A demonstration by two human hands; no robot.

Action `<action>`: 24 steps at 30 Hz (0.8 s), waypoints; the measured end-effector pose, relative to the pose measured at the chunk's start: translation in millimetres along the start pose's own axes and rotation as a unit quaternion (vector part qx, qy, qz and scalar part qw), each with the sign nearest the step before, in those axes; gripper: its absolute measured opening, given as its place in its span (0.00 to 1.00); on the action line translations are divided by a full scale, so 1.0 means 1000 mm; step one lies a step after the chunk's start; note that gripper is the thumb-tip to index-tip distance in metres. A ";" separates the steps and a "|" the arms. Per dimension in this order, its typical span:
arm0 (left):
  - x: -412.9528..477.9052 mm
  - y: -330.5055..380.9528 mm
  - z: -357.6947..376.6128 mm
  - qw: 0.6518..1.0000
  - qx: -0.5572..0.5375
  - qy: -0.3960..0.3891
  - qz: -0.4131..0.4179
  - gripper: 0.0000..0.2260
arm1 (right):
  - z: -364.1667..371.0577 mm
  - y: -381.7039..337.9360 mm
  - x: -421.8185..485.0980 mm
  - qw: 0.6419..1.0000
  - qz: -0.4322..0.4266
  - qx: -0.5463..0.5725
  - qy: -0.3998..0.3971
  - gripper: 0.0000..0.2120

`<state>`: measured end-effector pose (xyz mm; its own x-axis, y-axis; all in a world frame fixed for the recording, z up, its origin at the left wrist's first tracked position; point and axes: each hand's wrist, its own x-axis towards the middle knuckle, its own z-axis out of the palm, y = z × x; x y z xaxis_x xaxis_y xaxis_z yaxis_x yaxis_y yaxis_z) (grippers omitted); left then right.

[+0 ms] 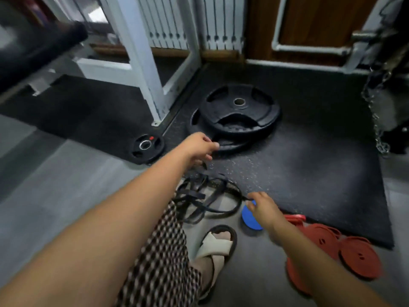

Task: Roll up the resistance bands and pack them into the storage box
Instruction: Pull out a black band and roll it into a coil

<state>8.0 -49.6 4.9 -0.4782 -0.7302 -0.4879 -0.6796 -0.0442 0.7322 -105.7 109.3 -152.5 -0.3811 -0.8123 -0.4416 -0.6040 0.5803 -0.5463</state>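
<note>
On the grey floor, at the near edge of a speckled black rubber mat (309, 169), a black resistance band (208, 196) lies as a loose tangle of flat, matte loops. One strand rises from the heap to the left hand (200, 147), whose fingers curl round it just in front of a stack of large black weight plates (241, 109) (motion blur softens the fingertips). From there the band runs back toward the person, and its widest loop sweeps out to the right, where the right hand (263, 209) pinches it between thumb and fingertips. So the tangle's long axis goes from far left to near right, between the two hands.

Just under the right hand sits a blue band (249, 220) wound into a tight, flat-faced roll. Further right, several red bands (358, 260) are coiled into broad discs that overlap, partly on the mat and partly on the floor. A small black weight plate (146, 148) with a metal centre ring lies at the mat's left side, near a white steel frame (141, 52). A cream cross-strap sandal (218, 242) stands near the blue roll.
</note>
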 end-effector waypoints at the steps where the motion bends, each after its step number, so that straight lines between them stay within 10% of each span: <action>1: -0.008 0.002 -0.013 0.999 -0.033 0.020 0.013 0.06 | 0.002 -0.008 0.004 1.000 -0.003 0.002 -0.004 0.17; 4: -0.021 -0.009 -0.032 0.998 -0.025 0.056 0.032 0.07 | 0.016 -0.022 0.019 1.000 -0.002 0.002 -0.024 0.17; 9: -0.004 -0.028 -0.038 0.945 0.324 -0.040 -0.014 0.18 | 0.041 -0.020 0.067 0.996 0.008 -0.061 -0.063 0.20; 20: 0.025 -0.038 -0.042 0.911 0.411 -0.043 -0.009 0.18 | 0.085 0.005 0.182 0.986 0.147 -0.027 -0.072 0.33; 24: 0.027 -0.034 -0.037 0.909 0.414 -0.056 0.012 0.19 | 0.101 0.001 0.180 0.980 0.177 0.011 -0.092 0.19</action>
<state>38.6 -93.5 -15.2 -0.5208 -0.6478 -0.5561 -0.8314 0.5328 0.1580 -104.3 -30.4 -304.2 -0.4309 -0.5367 -0.7255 -0.4410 0.8266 -0.3496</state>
